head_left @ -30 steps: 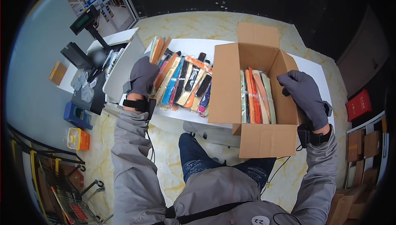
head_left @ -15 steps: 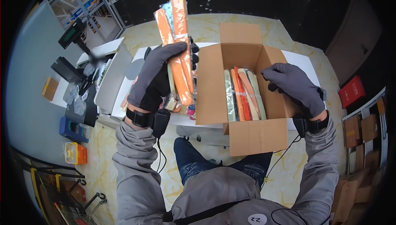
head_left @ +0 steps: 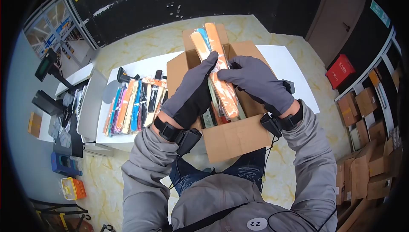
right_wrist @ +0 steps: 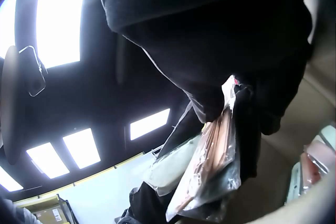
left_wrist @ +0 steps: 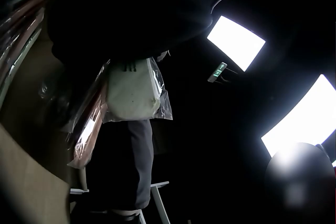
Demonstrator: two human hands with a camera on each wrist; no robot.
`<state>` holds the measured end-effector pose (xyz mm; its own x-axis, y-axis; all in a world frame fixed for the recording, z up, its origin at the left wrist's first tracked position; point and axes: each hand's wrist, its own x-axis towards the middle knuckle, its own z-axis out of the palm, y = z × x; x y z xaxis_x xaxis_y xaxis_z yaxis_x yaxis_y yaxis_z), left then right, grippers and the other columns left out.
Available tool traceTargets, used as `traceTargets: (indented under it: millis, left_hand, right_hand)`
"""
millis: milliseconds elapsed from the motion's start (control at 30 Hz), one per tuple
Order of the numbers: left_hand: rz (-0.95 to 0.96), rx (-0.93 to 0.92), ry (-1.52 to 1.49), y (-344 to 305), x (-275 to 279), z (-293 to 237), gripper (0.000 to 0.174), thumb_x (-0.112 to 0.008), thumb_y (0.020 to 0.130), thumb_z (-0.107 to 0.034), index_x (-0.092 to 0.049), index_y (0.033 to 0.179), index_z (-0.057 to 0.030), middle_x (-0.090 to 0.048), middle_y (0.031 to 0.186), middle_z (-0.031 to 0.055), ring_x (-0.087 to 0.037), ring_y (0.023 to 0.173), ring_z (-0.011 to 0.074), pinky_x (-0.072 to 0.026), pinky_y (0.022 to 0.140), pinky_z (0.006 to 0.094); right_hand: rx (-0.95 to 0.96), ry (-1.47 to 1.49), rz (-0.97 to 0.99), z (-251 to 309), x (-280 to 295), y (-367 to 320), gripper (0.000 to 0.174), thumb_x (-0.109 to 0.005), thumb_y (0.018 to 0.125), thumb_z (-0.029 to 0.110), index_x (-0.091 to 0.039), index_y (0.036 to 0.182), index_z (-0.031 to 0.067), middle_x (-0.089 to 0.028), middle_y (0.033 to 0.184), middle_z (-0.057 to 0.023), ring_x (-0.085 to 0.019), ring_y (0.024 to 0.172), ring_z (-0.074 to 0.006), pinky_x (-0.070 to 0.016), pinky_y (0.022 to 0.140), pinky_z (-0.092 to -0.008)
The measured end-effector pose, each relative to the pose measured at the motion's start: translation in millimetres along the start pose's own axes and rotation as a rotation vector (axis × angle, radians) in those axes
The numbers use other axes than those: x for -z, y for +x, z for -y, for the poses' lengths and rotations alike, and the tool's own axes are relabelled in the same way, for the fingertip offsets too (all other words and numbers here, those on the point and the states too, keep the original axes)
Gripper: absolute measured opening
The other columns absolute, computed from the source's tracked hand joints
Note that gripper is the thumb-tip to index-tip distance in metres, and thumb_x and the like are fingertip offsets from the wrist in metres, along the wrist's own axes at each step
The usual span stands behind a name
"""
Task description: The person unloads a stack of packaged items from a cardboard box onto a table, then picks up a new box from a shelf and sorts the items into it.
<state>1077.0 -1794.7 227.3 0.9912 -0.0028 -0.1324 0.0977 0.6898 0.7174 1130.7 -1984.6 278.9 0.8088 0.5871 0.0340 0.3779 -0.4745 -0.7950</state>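
A bundle of long, flat packets (head_left: 226, 98) in clear plastic, orange, blue and pale green, is held upright over the open cardboard box (head_left: 236, 140). My gloved left hand (head_left: 189, 89) grips it from the left, thumb across the front. From the other side my gloved right hand (head_left: 255, 83) pinches the bundle near its middle. A pale green packet (left_wrist: 131, 92) shows below the dark glove in the left wrist view. Crinkled plastic around orange packets (right_wrist: 210, 155) hangs from the fingers in the right wrist view. More packets (head_left: 208, 119) stand inside the box, partly hidden by the bundle.
Several wrapped packets (head_left: 136, 106) in mixed colours lie in a row on the white table (head_left: 292, 76), left of the box. Behind them is a black handheld device (head_left: 126, 75). The box's flaps stick outward; a desk with a monitor (head_left: 44, 102) stands farther left.
The left hand has lifted the bundle from the table's left side and carried it right, over the box. My right hand has left the box's right side and joined it on the bundle.
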Motion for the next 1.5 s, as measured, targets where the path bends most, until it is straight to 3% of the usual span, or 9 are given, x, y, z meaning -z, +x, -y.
traceTargets:
  millis: [33, 200, 467, 567, 700, 1000, 1267, 1367, 1500]
  left_hand:
    - [0.01, 0.035, -0.028, 1.2, 2.8, 0.7, 0.046, -0.072, 0.106, -0.027, -0.061, 0.137, 0.0045, -0.074, 0.116, 0.0176, -0.077, 0.099, 0.026, -0.0652, 0.09, 0.0378]
    - [0.039, 0.027, -0.066, -2.8, 8.2, 0.4, 0.044, -0.071, 0.107, -0.029, -0.062, 0.135, 0.0033, -0.074, 0.116, 0.0177, -0.077, 0.1, 0.0262, -0.0655, 0.091, 0.039]
    - [0.04, 0.066, -0.066, -3.9, 14.0, 6.7, 0.044, -0.072, 0.107, -0.028, -0.061, 0.135, 0.0037, -0.075, 0.115, 0.0159, -0.078, 0.096, 0.0264, -0.0672, 0.085, 0.0395]
    - [0.045, 0.013, -0.026, -2.1, 11.9, 10.3, 0.044, -0.074, 0.106, -0.026, -0.061, 0.135, 0.0049, -0.076, 0.114, 0.015, -0.079, 0.092, 0.0251, -0.0677, 0.081, 0.0384]
    - [-0.006, -0.035, 0.066, 1.8, 12.8, 13.8, 0.044, -0.077, 0.104, -0.026, -0.063, 0.133, 0.005, -0.076, 0.111, 0.0144, -0.079, 0.091, 0.0235, -0.0675, 0.079, 0.0377]
    - [-0.032, -0.028, 0.096, 1.8, 12.0, 15.1, 0.046, -0.081, 0.101, -0.029, -0.068, 0.13, 0.0047, -0.077, 0.107, 0.0128, -0.078, 0.091, 0.0219, -0.0662, 0.078, 0.0349]
    - [0.042, -0.106, 0.062, 3.4, 13.0, 14.7, 0.044, -0.079, 0.101, -0.027, -0.068, 0.129, 0.0055, -0.075, 0.105, 0.0114, -0.077, 0.088, 0.0201, -0.0647, 0.077, 0.0339]
    - [-0.059, -0.083, 0.092, 1.2, 5.5, 14.3, 0.041, -0.078, 0.102, -0.027, -0.071, 0.126, 0.0049, -0.076, 0.106, 0.0108, -0.077, 0.088, 0.02, -0.0646, 0.077, 0.0346]
    - [-0.101, -0.089, 0.079, 0.3, 6.9, 13.7, 0.039, -0.078, 0.103, -0.027, -0.072, 0.124, 0.0044, -0.076, 0.106, 0.0107, -0.076, 0.088, 0.0204, -0.0644, 0.077, 0.0351]
  right_hand:
    - [-0.018, 0.031, 0.012, -4.1, -0.9, 1.5, 0.057, -0.077, 0.094, 0.049, -0.074, 0.108, -0.0064, -0.072, 0.095, -0.0166, -0.069, 0.084, -0.0251, -0.0528, 0.08, -0.0357]
    - [-0.009, 0.061, -0.017, -15.1, -2.1, 4.3, 0.055, -0.077, 0.094, 0.046, -0.075, 0.11, -0.0068, -0.073, 0.098, -0.0169, -0.069, 0.087, -0.0249, -0.0536, 0.081, -0.0363]
    - [-0.056, 0.246, -0.036, -18.4, -1.7, 2.9, 0.052, -0.078, 0.096, 0.034, -0.073, 0.126, -0.0074, -0.075, 0.107, -0.0159, -0.071, 0.097, -0.0222, -0.0562, 0.089, -0.0325]
    - [-0.078, 0.283, -0.054, -13.0, -2.8, -0.4, 0.05, -0.079, 0.095, 0.029, -0.072, 0.131, -0.006, -0.076, 0.109, -0.0094, -0.07, 0.093, -0.014, -0.0562, 0.085, -0.0284]
    - [0.045, 0.266, -0.097, -20.6, -9.5, 1.3, 0.049, -0.079, 0.094, 0.026, -0.072, 0.13, -0.0064, -0.076, 0.111, -0.0105, -0.07, 0.096, -0.0145, -0.0571, 0.088, -0.0296]
    - [0.01, 0.219, -0.108, -14.9, -7.4, -1.5, 0.039, -0.077, 0.096, 0.021, -0.072, 0.123, -0.0059, -0.076, 0.11, -0.0096, -0.071, 0.1, -0.016, -0.0566, 0.094, -0.0295]
    - [0.003, 0.559, -0.186, -44.4, 1.2, 9.8, 0.028, -0.073, 0.101, 0.016, -0.07, 0.121, -0.0027, -0.075, 0.109, -0.0073, -0.069, 0.098, -0.0137, -0.0558, 0.089, -0.0292]
    - [-0.019, 0.607, -0.259, -37.1, 11.9, 4.9, 0.027, -0.071, 0.103, 0.017, -0.07, 0.123, -0.0008, -0.074, 0.109, -0.0064, -0.069, 0.098, -0.0122, -0.055, 0.087, -0.0287]
    - [-0.014, 0.377, -0.152, -22.6, 12.2, -3.9, 0.029, -0.074, 0.1, 0.02, -0.071, 0.121, -0.0001, -0.074, 0.108, -0.0071, -0.068, 0.095, -0.0116, -0.0551, 0.086, -0.0281]
